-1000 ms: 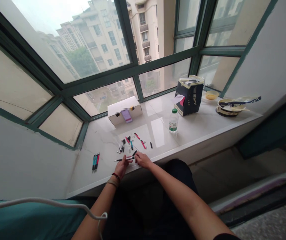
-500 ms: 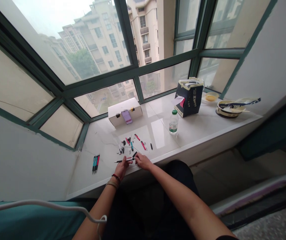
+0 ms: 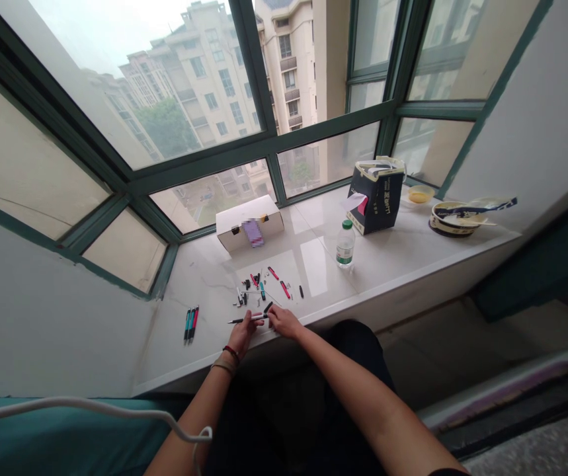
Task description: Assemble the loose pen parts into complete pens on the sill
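at the far left, 3 pens, teal and red with dark grips, lie side by side on the pale sill. next, the left hand, a dark red bracelet at its wrist, has its fingers closed around a black-and-white pen. the pen crosses these fingers sideways, above the sill's front edge: its pointed end juts out to the left, its other end reaches the right hand. behind the hands, small pen parts lie scattered, with a white box farther back. the right hand has its fingers drawn in narrow at the pen's right end; a black piece slants up just beside their tips, and i cannot tell which of the 2 they grip. farther right stand a green-capped bottle, a dark paper bag and a bowl.
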Tool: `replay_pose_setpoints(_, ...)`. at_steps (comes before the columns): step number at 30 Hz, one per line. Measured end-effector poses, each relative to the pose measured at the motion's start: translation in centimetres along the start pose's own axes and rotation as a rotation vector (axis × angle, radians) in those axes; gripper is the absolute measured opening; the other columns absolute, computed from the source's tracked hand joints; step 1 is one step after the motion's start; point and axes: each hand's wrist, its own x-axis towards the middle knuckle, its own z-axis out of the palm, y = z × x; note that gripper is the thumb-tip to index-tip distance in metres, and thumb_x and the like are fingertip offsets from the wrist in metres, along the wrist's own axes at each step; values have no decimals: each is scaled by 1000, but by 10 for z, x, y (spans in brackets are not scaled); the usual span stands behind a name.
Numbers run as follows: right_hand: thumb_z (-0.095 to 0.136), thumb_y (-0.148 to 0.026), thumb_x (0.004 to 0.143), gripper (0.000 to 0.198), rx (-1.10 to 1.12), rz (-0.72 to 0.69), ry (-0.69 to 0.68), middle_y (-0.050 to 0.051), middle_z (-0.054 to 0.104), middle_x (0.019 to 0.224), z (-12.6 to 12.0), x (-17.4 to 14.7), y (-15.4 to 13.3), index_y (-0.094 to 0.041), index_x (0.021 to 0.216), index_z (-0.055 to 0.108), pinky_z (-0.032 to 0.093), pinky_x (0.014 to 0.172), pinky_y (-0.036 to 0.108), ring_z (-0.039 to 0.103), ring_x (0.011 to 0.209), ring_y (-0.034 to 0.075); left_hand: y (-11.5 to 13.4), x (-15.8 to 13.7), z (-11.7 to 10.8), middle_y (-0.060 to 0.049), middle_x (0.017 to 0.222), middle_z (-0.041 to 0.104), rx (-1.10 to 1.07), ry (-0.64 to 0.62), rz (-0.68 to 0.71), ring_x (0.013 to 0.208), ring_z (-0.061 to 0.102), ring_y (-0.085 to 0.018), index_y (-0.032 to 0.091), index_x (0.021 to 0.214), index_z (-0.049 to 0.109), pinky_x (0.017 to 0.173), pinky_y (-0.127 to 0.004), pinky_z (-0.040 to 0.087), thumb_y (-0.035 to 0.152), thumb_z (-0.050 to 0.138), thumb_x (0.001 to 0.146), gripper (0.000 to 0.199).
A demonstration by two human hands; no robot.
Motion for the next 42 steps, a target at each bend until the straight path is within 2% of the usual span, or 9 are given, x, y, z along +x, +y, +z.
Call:
replay_pose_setpoints(15,43,-28,99,22,-29,4,18,-2,70,71,-4,-2,-6,-22,85,58,38,69,23,62,68,14,-1,-1,-1,-12,81,75,31,-2,6,90,65,-24,10,103,74,81,-32,42,75,67,68,74)
replay_pose_setpoints(23,42,-35,98,21,101,25,15,-3,66,68,2,4,5,-22,87,54,44,63,22,61,58,11,-2,0,-1,-10,76,74,-64,-21,16,85,65,-21,10,106,72,80,-31,42,71,70,68,72)
replay_pose_setpoints(26,45,-47,95,26,251,63,29,-4,64,68,2,6,8,-22,96,52,45,54,22,58,51,11,-5,-1,-3,-8,73,73,-172,-12,58,82,65,-19,9,106,70,83,-31,44,64,74,70,66)
replay_pose_setpoints(28,46,-55,92,34,331,85,44,-3,63,68,2,8,7,-21,97,51,45,48,22,57,48,11,-7,-4,-6,-8,70,71,-282,42,81,80,66,-18,9,102,70,86,-31,46,57,77,72,57)
replay_pose_setpoints(31,47,-60,88,40,360,103,53,-1,61,67,2,9,5,-20,89,51,45,45,22,56,47,11,-8,-10,-10,-5,66,69,-462,168,46,74,67,-16,13,98,66,85,-31,50,44,74,81,37)
replay_pose_setpoints(33,49,-60,86,40,315,113,44,0,61,67,-1,7,2,-20,85,51,46,44,23,55,46,11,-7,-14,-12,-4,67,68,-539,189,-7,71,68,-15,15,98,65,82,-32,53,38,70,85,27)
replay_pose_setpoints(35,49,-58,87,38,206,102,35,1,62,66,-11,3,1,-21,81,51,47,46,24,56,47,12,-5,-18,-14,-5,70,69,-558,154,-41,72,68,-16,15,99,65,79,-31,54,38,68,86,27)
replay_pose_setpoints(37,45,-56,90,37,56,63,61,3,64,68,-31,-1,0,-21,81,53,50,51,26,58,50,14,-2,-23,-16,-7,75,70,-561,109,-46,75,69,-18,15,101,66,75,-30,54,44,68,84,34)
replay_pose_setpoints(42,29,-47,97,39,-404,15,335,10,68,84,-104,-6,9,-21,88,57,51,78,35,64,78,23,7,-44,-28,-13,101,72,-619,12,17,81,69,-22,17,120,64,66,-32,54,58,61,83,55)
